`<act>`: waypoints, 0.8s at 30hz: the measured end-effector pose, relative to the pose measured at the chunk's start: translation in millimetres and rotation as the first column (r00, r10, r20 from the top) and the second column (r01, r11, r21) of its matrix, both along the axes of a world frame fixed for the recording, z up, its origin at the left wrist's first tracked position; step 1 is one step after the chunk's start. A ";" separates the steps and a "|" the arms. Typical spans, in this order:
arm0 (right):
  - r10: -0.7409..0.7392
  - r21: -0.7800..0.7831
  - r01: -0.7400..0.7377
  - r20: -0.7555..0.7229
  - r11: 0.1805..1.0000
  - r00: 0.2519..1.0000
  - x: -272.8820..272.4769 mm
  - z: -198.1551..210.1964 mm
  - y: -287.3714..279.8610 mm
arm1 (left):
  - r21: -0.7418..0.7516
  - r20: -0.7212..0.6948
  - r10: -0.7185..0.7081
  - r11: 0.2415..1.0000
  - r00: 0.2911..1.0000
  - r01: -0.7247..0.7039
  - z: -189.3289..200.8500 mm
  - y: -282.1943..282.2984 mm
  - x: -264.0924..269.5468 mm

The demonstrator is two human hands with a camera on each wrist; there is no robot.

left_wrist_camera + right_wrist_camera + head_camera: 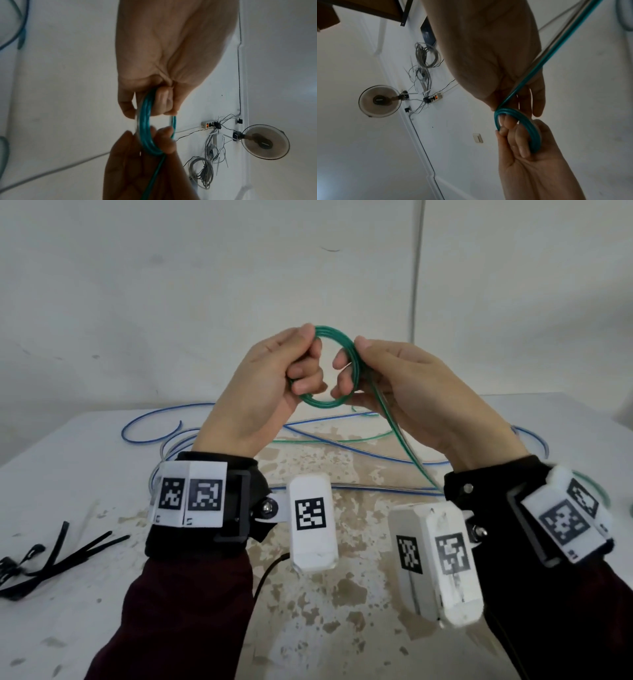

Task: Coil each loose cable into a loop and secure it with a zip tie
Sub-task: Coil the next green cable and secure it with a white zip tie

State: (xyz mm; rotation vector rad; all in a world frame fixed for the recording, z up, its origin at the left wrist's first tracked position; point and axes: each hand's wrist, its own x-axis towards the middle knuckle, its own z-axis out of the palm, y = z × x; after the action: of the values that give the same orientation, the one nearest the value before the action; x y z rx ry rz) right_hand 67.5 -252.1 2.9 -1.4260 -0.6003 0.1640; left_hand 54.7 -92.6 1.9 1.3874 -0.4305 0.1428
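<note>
Both hands hold a small green cable coil (pixel 325 402) raised above the table. My left hand (pixel 274 378) grips the coil's left side with curled fingers and thumb on top. My right hand (pixel 394 378) pinches the right side, thumb over the strands, fingers through the loop. The green cable's loose tail (pixel 407 450) runs down from the right hand past the wrist to the table. The left wrist view shows the coil (pixel 145 128) edge-on between both hands; the right wrist view shows the coil (pixel 522 119) with its tail (pixel 556 54) rising away. Black zip ties (pixel 51 556) lie at the table's left.
Loose blue cable (pixel 150 419) and more green cable sprawl across the far part of the white table (pixel 85 628), behind the hands. A white wall stands close behind. A fan (pixel 264 142), a power strip and bundled wires hang on another wall.
</note>
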 end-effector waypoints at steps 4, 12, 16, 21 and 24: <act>0.009 0.012 -0.009 0.011 1.000 1.000 -0.6 -1.3 2.8 | 0.038 -0.054 -0.023 0.999 0.998 0.025 1.7 -4.0 -1.4; 0.050 0.072 -0.048 -0.027 0.996 0.998 -5.8 0.2 3.4 | -0.025 0.074 0.090 0.996 0.993 -0.088 1.8 -4.8 -1.5; 0.018 0.025 -0.018 0.010 1.000 1.000 -2.0 1.2 1.3 | 0.061 -0.031 -0.028 0.998 0.999 0.030 0.5 -6.7 -3.7; -0.021 -0.017 0.022 0.038 1.000 0.999 -2.9 -0.5 2.2 | 0.161 0.107 0.039 0.985 0.993 -0.056 0.1 -4.8 -6.4; 0.045 0.048 -0.045 0.003 0.998 0.999 -4.7 2.5 0.5 | 0.042 0.140 0.124 0.991 0.982 -0.131 0.7 -6.2 -3.2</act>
State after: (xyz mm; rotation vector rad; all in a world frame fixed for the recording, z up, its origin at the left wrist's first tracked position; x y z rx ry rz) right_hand 62.9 -251.6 5.3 -1.3669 -0.6341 0.1828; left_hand 51.5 -98.7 2.5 1.4613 -0.4618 0.3350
